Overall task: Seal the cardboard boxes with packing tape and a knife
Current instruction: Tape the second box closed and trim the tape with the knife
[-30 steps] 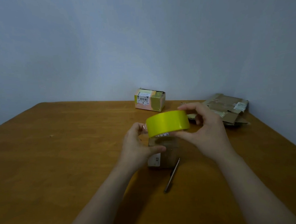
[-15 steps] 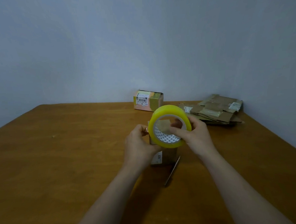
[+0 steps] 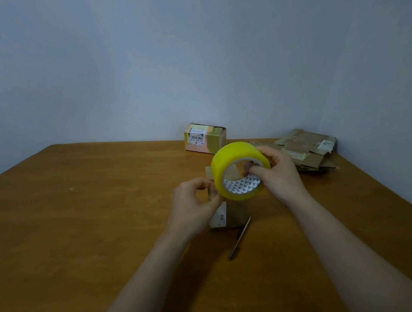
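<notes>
My right hand [image 3: 278, 173] grips a yellow roll of packing tape [image 3: 227, 164] in the air, thumb inside its white core, the open side turned towards me. My left hand [image 3: 193, 203] pinches the tape's loose end at the roll's lower left edge. Under the roll a small cardboard box [image 3: 229, 214] stands on the wooden table [image 3: 84, 222], partly hidden by both hands. A slim dark knife [image 3: 239, 238] lies on the table just right of that box.
A taped box with a barcode label [image 3: 205, 138] sits at the table's back edge by the wall. A pile of flattened cardboard [image 3: 305, 150] lies in the back right corner. The wall runs along the table's right side.
The roll has turned from lying flat to facing me with its core and has tilted to the right. My left hand has dropped a little lower and left, still at the roll's edge.
</notes>
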